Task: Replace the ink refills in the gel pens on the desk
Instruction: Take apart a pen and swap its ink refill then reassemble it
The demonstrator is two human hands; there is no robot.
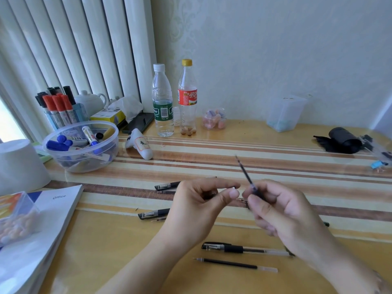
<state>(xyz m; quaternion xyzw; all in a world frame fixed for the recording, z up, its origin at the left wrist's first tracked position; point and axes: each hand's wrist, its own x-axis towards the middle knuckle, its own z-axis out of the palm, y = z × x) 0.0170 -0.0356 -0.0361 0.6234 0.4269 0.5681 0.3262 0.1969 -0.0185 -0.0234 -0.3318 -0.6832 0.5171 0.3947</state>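
Note:
My right hand [277, 211] pinches a thin dark ink refill [246, 176] that sticks up and away, tip uppermost. My left hand [201, 200] is closed around a small dark pen part, mostly hidden by the fingers. Two capped black gel pens lie behind my left hand, one [167, 185] farther and one [153, 213] nearer, each with a loose refill beside it. Close to me lie a third capped gel pen [244, 249] and a spare refill [235, 264]. A small metal pen tip [241, 200] shows between my hands.
A clear bowl of markers [81, 145] and a marker cup [57, 107] stand at the left. Two plastic bottles [162, 100] [187, 96] stand at the back. An "Office" booklet [40, 225] and a clear box [14, 217] lie near left; a black bag [341, 141] far right.

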